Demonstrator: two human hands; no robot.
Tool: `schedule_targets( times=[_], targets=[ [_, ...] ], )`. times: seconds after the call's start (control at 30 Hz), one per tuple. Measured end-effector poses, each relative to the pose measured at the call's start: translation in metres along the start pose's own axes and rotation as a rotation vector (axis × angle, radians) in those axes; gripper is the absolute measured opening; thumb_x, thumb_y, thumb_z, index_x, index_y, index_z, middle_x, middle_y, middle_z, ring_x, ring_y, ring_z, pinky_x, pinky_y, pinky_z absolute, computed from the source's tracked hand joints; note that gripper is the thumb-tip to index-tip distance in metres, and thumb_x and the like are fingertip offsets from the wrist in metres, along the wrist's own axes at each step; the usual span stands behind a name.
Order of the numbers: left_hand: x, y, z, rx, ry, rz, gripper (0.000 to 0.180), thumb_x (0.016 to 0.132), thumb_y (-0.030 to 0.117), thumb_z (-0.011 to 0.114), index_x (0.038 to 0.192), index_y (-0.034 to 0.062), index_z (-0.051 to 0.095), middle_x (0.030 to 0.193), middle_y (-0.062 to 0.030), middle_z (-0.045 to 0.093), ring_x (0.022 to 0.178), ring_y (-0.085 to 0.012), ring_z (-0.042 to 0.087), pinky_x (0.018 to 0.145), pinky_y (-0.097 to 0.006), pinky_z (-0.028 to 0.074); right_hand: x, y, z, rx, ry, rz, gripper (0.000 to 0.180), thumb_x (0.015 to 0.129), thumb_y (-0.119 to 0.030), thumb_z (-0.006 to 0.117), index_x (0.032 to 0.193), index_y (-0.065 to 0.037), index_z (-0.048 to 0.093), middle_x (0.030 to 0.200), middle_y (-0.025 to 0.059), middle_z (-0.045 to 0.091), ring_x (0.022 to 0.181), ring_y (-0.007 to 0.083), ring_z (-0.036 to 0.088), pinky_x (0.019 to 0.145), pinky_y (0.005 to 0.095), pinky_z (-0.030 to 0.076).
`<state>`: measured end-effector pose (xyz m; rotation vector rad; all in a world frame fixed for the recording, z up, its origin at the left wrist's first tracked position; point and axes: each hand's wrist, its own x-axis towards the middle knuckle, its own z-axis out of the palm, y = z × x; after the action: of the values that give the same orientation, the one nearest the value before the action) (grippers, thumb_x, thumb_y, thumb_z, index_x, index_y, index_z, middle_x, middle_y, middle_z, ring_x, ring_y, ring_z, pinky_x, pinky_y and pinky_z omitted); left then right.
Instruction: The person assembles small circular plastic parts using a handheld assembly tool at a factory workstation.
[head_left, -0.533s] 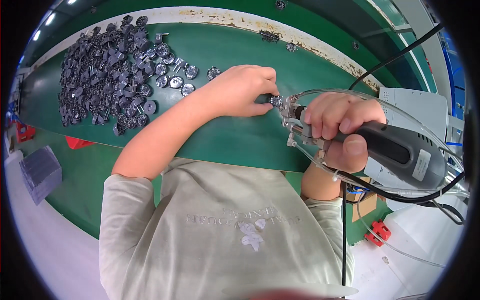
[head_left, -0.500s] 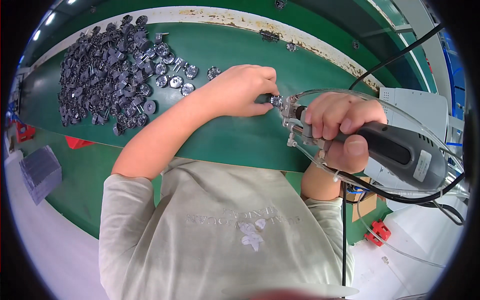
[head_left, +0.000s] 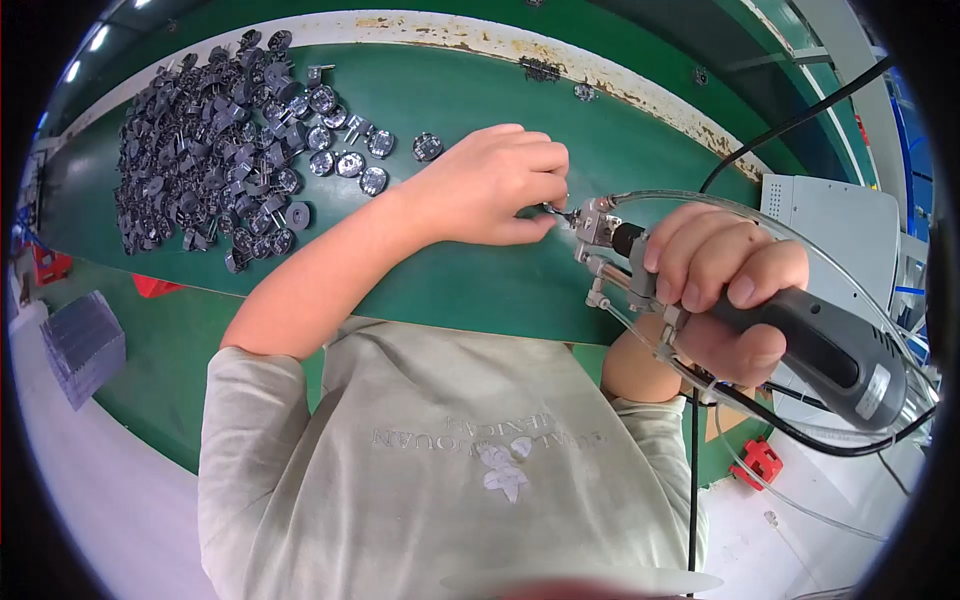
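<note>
1. Your left hand (head_left: pixel 495 185) pinched a small dark component (head_left: pixel 556 210) between thumb and fingers above the green worktop (head_left: pixel 480 290); the hand hid most of it.
2. Your right hand (head_left: pixel 722 268) was closed around the grey handheld power screwdriver (head_left: pixel 840 338).
3. The metal nosepiece (head_left: pixel 596 222) pointed at the component, close to your left hand; contact could not be determined.
4. A pile of round dark components (head_left: pixel 205 150) lay on the worktop, left of your left forearm (head_left: pixel 320 265).

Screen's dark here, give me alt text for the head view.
A person's right hand grips a dark grey handheld tool, its metal end close to a small, mostly hidden part pinched in the left hand. A heap of dark parts lies to the left on a green tabletop.
</note>
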<state>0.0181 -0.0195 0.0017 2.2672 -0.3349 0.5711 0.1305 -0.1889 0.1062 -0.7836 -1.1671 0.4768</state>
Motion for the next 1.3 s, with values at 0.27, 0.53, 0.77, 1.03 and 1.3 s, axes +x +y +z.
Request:
schedule_targets(
  times=[0.27,0.53,0.77,1.03,1.3],
  targets=[
    [0.000,-0.002,0.003,0.034,0.008,0.007,0.017,0.068,0.012,0.077,0.073,0.0087,0.061,0.079,-0.0014,0.054,0.077,-0.0209,0.056,0.070,-0.035,0.043,0.000,0.001,0.001,-0.090,-0.035,-0.033,0.038,0.091,-0.042,0.066,0.093,-0.009,0.047,0.066,0.0038,0.054,0.051,0.0172,0.054,0.054,0.0358,0.050],
    [0.001,0.000,-0.005,0.052,-0.032,-0.113,0.034,0.066,0.018,0.080,0.093,0.0099,0.063,0.091,-0.0045,0.056,0.088,-0.0240,0.057,0.076,-0.036,0.044,-0.001,0.009,-0.003,-0.108,-0.033,0.046,0.033,0.092,-0.038,0.061,0.092,-0.009,0.047,0.067,0.0048,0.054,0.052,0.0182,0.054,0.056,0.0379,0.050],
    [-0.004,-0.004,0.001,0.069,-0.114,-0.130,0.033,0.072,0.017,0.074,0.102,0.0071,0.064,0.095,-0.0062,0.057,0.091,-0.0254,0.058,0.079,-0.037,0.045,0.001,0.011,-0.002,-0.083,-0.054,0.108,0.030,0.090,-0.034,0.063,0.091,-0.008,0.046,0.066,0.0052,0.053,0.052,0.0184,0.053,0.057,0.0387,0.050],
    [-0.003,-0.004,-0.001,0.066,-0.114,-0.120,0.026,0.074,0.016,0.074,0.097,0.0071,0.066,0.093,-0.0051,0.057,0.089,-0.0248,0.058,0.078,-0.037,0.045,0.003,0.010,-0.002,-0.136,-0.083,0.095,0.030,0.090,-0.035,0.061,0.091,-0.009,0.046,0.065,0.0042,0.053,0.050,0.0175,0.053,0.054,0.0370,0.051],
    [-0.003,-0.004,-0.001,0.066,-0.124,-0.117,0.024,0.074,0.016,0.074,0.097,0.0081,0.067,0.093,-0.0044,0.057,0.088,-0.0242,0.058,0.077,-0.036,0.045,0.003,0.012,-0.002,-0.125,-0.087,0.100,0.031,0.091,-0.036,0.062,0.091,-0.009,0.046,0.065,0.0037,0.053,0.051,0.0171,0.054,0.054,0.0367,0.051]
  ],
)
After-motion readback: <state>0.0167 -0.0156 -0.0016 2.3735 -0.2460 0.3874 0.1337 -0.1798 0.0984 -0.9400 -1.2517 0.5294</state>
